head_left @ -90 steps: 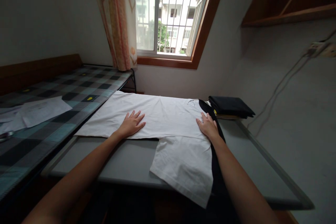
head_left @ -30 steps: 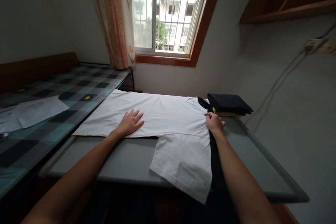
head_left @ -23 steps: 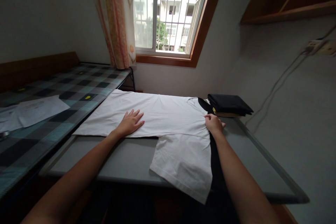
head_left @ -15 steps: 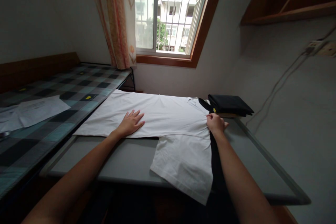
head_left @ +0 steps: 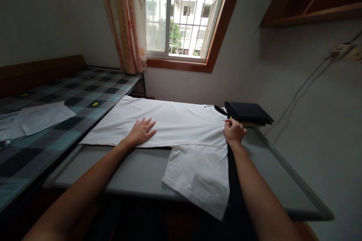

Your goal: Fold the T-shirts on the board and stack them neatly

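Observation:
A white T-shirt (head_left: 181,122) with black parts along its right side lies spread over a grey table (head_left: 135,171). One sleeve (head_left: 199,177) hangs over the near edge. My left hand (head_left: 141,131) rests flat on the shirt's body, fingers spread. At the shirt's right end, near the collar, my right hand (head_left: 235,131) is closed, pinching the fabric; creases run leftward from that grip. Part of the black cloth is hidden behind my right forearm.
A black folder-like case (head_left: 249,113) lies at the table's back right, just beyond my right hand. To the left stands a bed with a checked cover (head_left: 93,120) and paper sheets (head_left: 42,118) on it. A window (head_left: 186,15) and curtain (head_left: 128,22) are behind.
My right hand has shifted very slightly right, with the shirt's edge in its grip. The left hand stays in place on the cloth.

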Tool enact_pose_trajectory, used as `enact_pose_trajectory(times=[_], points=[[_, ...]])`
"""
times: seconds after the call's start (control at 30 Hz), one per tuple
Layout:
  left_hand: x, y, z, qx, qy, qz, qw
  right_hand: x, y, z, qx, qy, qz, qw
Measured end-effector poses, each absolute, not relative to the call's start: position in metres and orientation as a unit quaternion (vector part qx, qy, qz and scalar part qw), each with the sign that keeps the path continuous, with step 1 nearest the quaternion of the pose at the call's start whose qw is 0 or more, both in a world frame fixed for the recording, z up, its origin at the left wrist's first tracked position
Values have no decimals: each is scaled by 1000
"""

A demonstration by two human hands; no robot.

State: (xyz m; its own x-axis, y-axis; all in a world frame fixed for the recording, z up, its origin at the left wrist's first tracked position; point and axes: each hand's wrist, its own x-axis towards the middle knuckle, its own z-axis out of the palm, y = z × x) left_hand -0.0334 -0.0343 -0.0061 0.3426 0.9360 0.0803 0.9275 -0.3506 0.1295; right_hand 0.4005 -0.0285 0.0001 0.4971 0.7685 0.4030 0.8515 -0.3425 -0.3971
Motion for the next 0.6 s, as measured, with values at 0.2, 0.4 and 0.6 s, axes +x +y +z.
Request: enact_pose_trajectory(times=[0.2,0.4,0.6], points=[[-33,-34,-4,819,569,69,34,400,-28,0,-840,-479,1,256],[-34,-34,-6,820,566,74,33,404,-26,0,-829,-466,-27,308],[-36,-34,-7,823,562,77,36,409,-25,2,-829,-449,-45,330]])
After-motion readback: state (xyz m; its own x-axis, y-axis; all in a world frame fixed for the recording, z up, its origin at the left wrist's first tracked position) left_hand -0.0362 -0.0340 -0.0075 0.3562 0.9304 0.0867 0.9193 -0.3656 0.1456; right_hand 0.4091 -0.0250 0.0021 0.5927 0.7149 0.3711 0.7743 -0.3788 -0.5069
